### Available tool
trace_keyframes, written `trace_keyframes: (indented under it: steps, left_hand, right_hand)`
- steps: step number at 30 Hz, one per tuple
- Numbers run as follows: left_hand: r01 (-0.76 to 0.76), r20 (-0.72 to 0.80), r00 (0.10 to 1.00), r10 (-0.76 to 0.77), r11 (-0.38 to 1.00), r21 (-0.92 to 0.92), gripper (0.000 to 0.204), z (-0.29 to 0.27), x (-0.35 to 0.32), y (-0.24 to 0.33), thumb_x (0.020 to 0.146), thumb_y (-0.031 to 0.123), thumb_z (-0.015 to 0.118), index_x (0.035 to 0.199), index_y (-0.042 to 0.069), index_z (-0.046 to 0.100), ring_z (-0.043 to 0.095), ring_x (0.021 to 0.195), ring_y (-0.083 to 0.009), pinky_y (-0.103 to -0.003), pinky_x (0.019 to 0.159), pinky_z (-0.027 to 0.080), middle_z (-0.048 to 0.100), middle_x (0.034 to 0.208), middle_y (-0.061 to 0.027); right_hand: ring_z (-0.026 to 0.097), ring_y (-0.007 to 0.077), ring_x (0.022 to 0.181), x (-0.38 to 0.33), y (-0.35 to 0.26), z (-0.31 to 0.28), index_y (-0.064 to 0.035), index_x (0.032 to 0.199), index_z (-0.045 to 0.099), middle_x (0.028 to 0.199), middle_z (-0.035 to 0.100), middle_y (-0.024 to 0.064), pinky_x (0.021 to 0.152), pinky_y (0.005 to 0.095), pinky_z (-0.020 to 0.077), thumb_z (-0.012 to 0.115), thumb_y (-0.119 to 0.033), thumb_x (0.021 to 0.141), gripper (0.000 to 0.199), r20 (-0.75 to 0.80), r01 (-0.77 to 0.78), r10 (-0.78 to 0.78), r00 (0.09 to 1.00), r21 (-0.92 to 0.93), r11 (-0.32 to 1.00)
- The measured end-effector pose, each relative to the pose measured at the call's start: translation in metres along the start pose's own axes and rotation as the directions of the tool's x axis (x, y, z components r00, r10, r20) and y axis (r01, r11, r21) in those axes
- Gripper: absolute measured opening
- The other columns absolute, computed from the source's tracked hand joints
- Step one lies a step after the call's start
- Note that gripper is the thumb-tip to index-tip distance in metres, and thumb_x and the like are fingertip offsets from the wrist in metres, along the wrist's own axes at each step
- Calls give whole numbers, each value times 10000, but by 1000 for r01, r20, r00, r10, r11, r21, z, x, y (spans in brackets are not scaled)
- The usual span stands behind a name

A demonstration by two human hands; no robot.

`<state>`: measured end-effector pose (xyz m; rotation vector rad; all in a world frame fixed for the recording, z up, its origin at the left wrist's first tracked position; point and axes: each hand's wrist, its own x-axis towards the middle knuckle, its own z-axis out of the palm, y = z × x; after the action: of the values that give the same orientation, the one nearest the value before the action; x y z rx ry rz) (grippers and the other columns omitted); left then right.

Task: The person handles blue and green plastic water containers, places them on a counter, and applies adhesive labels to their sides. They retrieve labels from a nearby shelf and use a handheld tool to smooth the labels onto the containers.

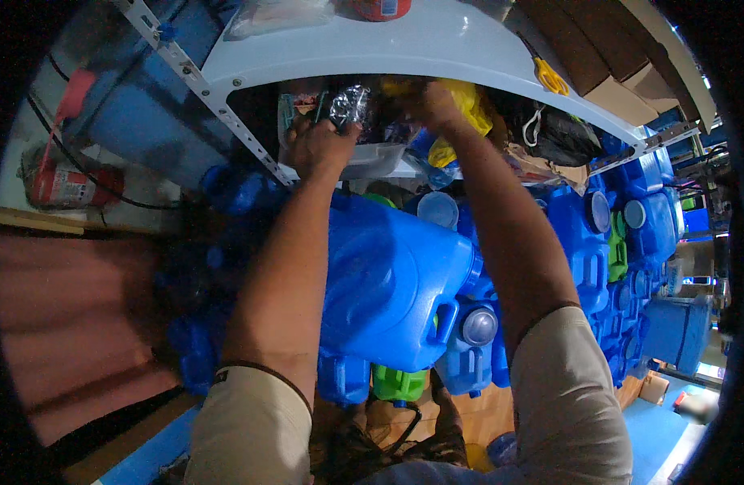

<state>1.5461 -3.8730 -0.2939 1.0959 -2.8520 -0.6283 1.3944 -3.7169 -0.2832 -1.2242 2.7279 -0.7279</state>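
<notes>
Both my arms reach into the shadowed shelf space under a white shelf board. My left hand (319, 147) is over the near edge of a clear plastic bin (376, 164), its fingers apart among the contents. Beside its fingertips lies a shiny crinkled clear plastic wrapper (349, 105). Deeper in the shelf, my right hand (427, 105) is next to a yellow plastic bag (466, 109). Its fingers are lost in the dark, so I cannot see whether they hold anything.
A large blue water jug (388, 283) lies below my arms, among several blue and green jugs. On the white shelf board (307, 52) lie yellow-handled scissors (550, 77) and cardboard boxes (606, 73). A black bag (554, 129) sits right of the yellow bag.
</notes>
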Motion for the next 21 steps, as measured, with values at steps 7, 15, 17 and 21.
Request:
trace_keyframes:
  steps: [7,15,17,21]
  left_hand:
    - [62,-266,960,-85,994,-96,366,21,10,-1,885,423,531,1004,119,696,629,1019,-333,-477,846,490,644,1121,-146]
    - [65,-352,933,-82,996,-59,321,29,19,-15,915,373,508,958,99,669,668,898,-343,-470,771,520,691,950,-131]
    - [63,-364,927,-87,995,-78,323,26,16,-12,920,373,500,946,97,666,668,896,-342,-476,761,521,690,952,-131]
    - [85,-372,921,-117,991,-100,311,21,10,-15,923,360,502,924,92,658,668,885,-335,-478,746,521,688,935,-134]
  right_hand:
    - [600,352,1051,-77,116,-41,-78,1157,616,1120,638,161,906,416,481,612,-182,861,314,-417,-95,27,908,-143,985]
    - [656,388,879,-39,-50,9,-21,1026,639,960,669,207,753,464,534,480,-130,907,227,-8,-34,33,999,-266,963]
    - [660,383,910,-11,-56,21,-19,1070,636,992,676,195,777,458,544,489,-152,906,258,73,-53,85,994,-363,930]
    - [616,354,1077,41,-58,44,-64,1183,628,1164,641,174,914,444,504,510,-214,904,337,247,-161,266,932,-377,912]
